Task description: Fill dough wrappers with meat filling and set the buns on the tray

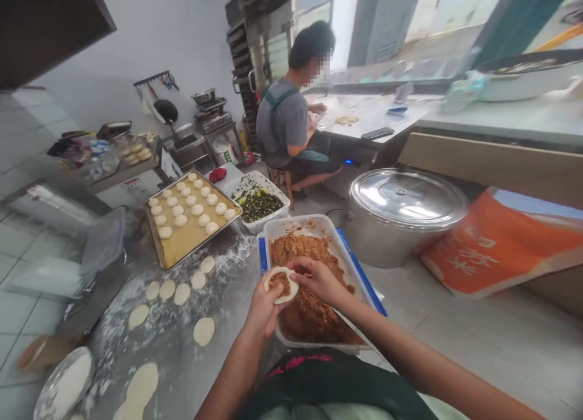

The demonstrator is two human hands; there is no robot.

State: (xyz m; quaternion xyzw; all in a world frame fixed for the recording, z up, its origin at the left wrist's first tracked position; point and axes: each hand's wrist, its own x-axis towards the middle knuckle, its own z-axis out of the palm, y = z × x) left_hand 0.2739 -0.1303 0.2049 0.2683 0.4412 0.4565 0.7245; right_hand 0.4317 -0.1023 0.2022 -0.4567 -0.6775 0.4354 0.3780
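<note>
My left hand [265, 306] cups a round dough wrapper [288, 293] with reddish-brown filling [279, 281] in its middle, the thumb resting near the filling. At the wrapper's right edge, the fingers of my right hand [317, 278] pinch the rim. Both hands are over the near-left side of a white plastic tub [314, 224], which holds a large mass of the same filling. Flat dough rounds [204, 331] lie on the floured metal table [182, 371] to the left. Beyond them, a baking tray [169, 257] carries rows of shaped buns [197, 209].
A tub of chopped greens [259, 204] stands behind the filling tub. On the right are a large lidded steel pot [401, 226] and an orange sack [478, 250]. A bowl of flour [68, 383] sits at the lower left. Another person [286, 116] sits at a far table.
</note>
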